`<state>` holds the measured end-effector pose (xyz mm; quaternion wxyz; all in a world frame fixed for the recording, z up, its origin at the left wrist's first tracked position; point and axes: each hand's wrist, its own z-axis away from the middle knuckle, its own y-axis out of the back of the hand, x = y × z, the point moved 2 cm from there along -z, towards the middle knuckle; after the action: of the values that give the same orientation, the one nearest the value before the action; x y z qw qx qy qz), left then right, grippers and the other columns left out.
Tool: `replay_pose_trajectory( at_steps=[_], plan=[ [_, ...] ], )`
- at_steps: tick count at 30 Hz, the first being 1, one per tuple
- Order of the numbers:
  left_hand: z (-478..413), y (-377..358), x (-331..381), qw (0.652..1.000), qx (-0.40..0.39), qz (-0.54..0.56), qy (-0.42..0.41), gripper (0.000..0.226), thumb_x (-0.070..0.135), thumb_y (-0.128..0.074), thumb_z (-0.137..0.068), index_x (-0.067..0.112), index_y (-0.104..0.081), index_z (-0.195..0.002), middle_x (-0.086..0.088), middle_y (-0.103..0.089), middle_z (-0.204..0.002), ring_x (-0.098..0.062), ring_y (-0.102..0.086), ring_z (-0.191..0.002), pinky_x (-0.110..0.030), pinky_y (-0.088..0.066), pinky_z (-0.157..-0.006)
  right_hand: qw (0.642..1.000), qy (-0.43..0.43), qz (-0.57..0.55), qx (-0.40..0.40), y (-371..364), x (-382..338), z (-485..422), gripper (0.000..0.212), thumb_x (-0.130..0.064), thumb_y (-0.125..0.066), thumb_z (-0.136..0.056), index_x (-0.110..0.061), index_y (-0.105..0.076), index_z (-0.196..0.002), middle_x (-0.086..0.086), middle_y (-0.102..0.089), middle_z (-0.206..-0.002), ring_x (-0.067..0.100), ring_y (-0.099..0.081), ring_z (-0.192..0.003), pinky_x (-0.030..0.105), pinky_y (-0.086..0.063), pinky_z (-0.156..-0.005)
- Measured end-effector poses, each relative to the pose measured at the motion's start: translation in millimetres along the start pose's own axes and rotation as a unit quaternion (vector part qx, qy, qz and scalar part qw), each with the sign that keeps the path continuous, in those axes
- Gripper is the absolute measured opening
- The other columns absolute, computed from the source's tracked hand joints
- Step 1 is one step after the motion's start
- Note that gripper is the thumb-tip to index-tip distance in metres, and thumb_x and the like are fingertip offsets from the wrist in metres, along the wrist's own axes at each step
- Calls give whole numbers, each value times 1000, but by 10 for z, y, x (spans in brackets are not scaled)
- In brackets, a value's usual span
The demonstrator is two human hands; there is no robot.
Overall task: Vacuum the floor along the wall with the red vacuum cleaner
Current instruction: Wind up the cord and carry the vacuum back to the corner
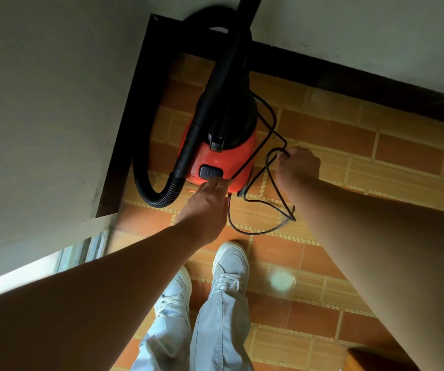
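Observation:
The red vacuum cleaner (238, 156) stands in the floor corner between two white walls, its top black. A black ribbed hose (162, 195) loops from its left side and rises up past the body. My left hand (206, 207) reaches to the front of the vacuum, fingertips just below the dark power button (211, 172). Whether it also holds the cord is hidden. My right hand (298, 167) is closed on a loop of the thin black power cord (269, 183), which trails in loose loops on the tiles to the right of the vacuum.
Orange and tan floor tiles (349, 188) spread to the right, bordered by a dark skirting (349, 76) under the walls. My two white sneakers (230, 266) and light trouser legs stand just behind the vacuum. A bright doorway or window frame (76, 255) shows at the lower left.

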<state>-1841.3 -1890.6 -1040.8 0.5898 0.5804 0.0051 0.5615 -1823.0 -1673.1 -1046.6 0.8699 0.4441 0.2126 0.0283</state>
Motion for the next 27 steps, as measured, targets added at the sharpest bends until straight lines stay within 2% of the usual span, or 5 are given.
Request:
replay_pose_trajectory(
  at_steps=[8, 12, 15, 20, 27],
  plan=[
    [-226, -154, 127, 1000, -7, 23, -15, 34, -3, -52, -94, 8, -57, -126, -10, -60, -116, -25, -57, -105, -32, -50, -85, 983, 172, -62, -33, 191, -467, -241, 43, -18, -34, -110, -15, -52, -148, -2, -61, -76, 2, -42, -39, 18, -33, -45],
    [-334, -213, 188, 999, -30, 4, -28, 47, -7, -55, -90, 5, -54, -135, -12, -58, -131, -28, -55, -118, -38, -52, -99, 955, 289, -23, -65, 185, -625, -276, 45, -16, -36, -110, -11, -45, -153, -4, -54, -68, 8, -46, -49, 18, -35, -48],
    [-387, -276, 227, 997, -62, -27, -35, 53, -8, -56, -89, 6, -53, -140, -11, -53, -140, -27, -52, -122, -35, -50, -103, 922, 379, 38, -78, 85, -582, -287, 47, -11, -46, -106, -7, -45, -153, 14, -67, -124, 24, -68, -101, 32, -56, -83],
    [-395, -401, 282, 991, -110, -67, -36, 51, 1, -54, -93, 6, -46, -143, -9, -38, -151, -21, -49, -123, -28, -47, -103, 943, 285, 123, -117, -10, -442, -335, 44, -12, -50, -106, -10, -46, -150, 1, -59, -95, 5, -50, -58, 19, -36, -49],
    [-387, -420, 339, 995, -72, -70, -22, 42, 10, -60, -91, 7, -55, -133, -8, -47, -145, -26, -49, -125, -44, -50, -104, 955, 245, 142, -84, -41, -262, -367, 44, -20, -46, -107, -5, -43, -148, 8, -61, -86, 17, -60, -65, 23, -40, -50]
  ],
)
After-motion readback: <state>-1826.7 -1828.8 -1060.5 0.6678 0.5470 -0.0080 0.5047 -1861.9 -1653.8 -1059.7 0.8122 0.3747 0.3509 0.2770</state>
